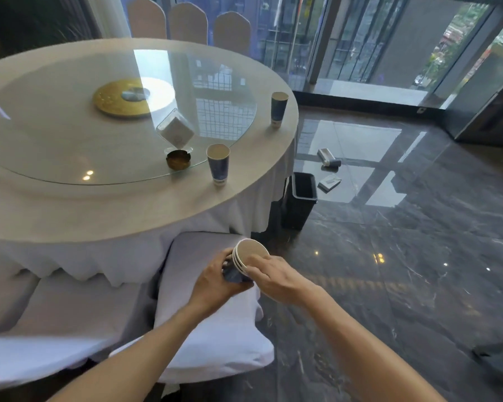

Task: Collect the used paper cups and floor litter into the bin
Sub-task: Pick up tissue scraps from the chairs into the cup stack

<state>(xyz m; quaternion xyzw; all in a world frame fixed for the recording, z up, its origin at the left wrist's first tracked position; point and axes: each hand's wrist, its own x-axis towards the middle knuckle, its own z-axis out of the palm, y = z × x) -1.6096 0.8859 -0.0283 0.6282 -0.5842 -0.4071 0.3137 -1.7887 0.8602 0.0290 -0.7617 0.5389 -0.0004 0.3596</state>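
Banquet room — round clothed table (70, 216), covered chairs (215, 329).

Round table (105, 216) with white cloth, glass turntable (70, 146) bearing gold disc (119, 97), clear box (175, 129) and ashtray (178, 159); covered chairs (212, 323) around it.

Both bare forearms reach forward from the bottom edge and converge toward the middle, low in the view. The left hand (215, 282) has its back turned up, the wrist bent slightly inward, and its fingers and thumb curled round the dark lower part of a stack of cups (246, 261), gripping it from the left. The right hand (276, 275) comes in from the right with its back also upward; its fingers are fairly straight and lie across the near edge of the stack's open top, the fingertips touching the rim.
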